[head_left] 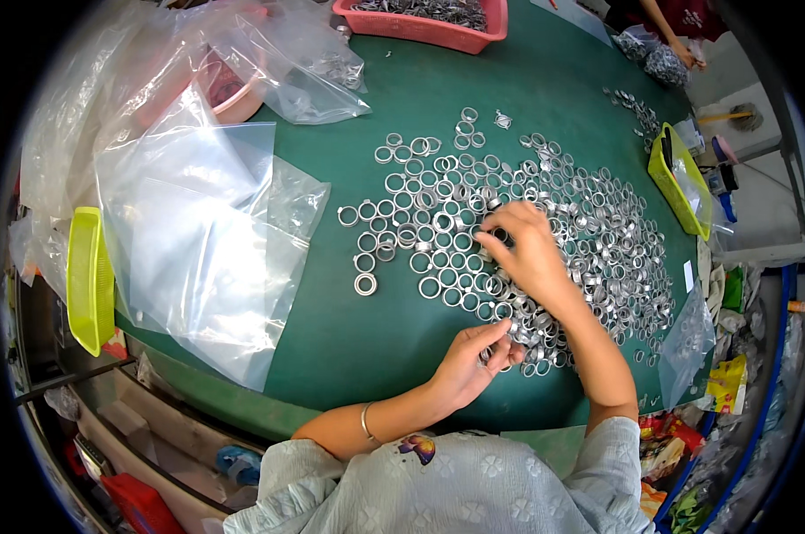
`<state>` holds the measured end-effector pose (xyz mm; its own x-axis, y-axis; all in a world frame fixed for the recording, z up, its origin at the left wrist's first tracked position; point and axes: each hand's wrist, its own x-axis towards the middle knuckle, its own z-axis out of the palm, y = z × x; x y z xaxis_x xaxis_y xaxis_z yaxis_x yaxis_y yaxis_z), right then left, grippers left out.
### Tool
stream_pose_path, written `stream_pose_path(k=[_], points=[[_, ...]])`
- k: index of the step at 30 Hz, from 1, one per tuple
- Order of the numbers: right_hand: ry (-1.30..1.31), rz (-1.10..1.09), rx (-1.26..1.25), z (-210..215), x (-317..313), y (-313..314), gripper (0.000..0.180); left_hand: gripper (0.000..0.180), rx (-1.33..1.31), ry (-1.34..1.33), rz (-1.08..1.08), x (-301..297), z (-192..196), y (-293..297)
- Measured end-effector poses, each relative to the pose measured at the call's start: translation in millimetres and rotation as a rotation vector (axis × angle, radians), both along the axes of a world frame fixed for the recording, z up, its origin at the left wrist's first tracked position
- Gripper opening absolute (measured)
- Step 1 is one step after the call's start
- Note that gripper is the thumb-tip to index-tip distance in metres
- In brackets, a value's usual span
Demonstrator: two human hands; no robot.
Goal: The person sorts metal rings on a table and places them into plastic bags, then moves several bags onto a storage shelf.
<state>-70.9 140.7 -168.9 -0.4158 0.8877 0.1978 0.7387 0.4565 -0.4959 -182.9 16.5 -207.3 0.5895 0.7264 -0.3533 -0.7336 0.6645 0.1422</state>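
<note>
Green desk (394,338) carries a broad spread of metal rings (598,222), the landmark here. Clear plastic bags (198,231) lie well left of the spread. Right hand (523,249) rests on the spread's middle, fingers bent loosely, nothing lifted. Left hand (474,360), at the spread's near edge, pinches a small stack of rings (500,343). Judgement: rings are best gathered singly and kept aligned, grip firm.

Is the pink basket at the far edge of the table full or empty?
Not empty: the pink basket holds a layer of metal rings, but its top is cropped, so fill level is unclear.
</note>
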Motion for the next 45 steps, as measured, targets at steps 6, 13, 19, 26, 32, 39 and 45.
stream_pose_path(k=[6,13,19,26,32,39,45], points=[[0.092,0.005,-0.021,-23,-16,8,0.010,0.026,-0.047,-0.020,0.228,-2,-1,-1],[0.462,0.188,-0.626,33,6,-32,0.007,0.041,-0.039,0.227,0.448,-7,11,1],[0.347,0.193,-0.395,37,5,-42,0.010,0.038,0.121,0.184,0.554,-4,8,5],[0.297,0.090,-0.240,37,3,-64,0.007,0.035,0.116,0.280,0.398,2,0,9],[0.462,-0.017,-0.256,18,-4,-88,0.008,0.033,0.251,0.252,0.387,-4,-10,7],[0.572,-0.151,-0.351,23,-36,-168,0.022,0.038,0.390,0.417,0.490,-54,6,-17],[0.630,0.151,-0.611,-9,-58,-205,0.028,0.035,0.419,0.984,0.962,-182,58,-125]])
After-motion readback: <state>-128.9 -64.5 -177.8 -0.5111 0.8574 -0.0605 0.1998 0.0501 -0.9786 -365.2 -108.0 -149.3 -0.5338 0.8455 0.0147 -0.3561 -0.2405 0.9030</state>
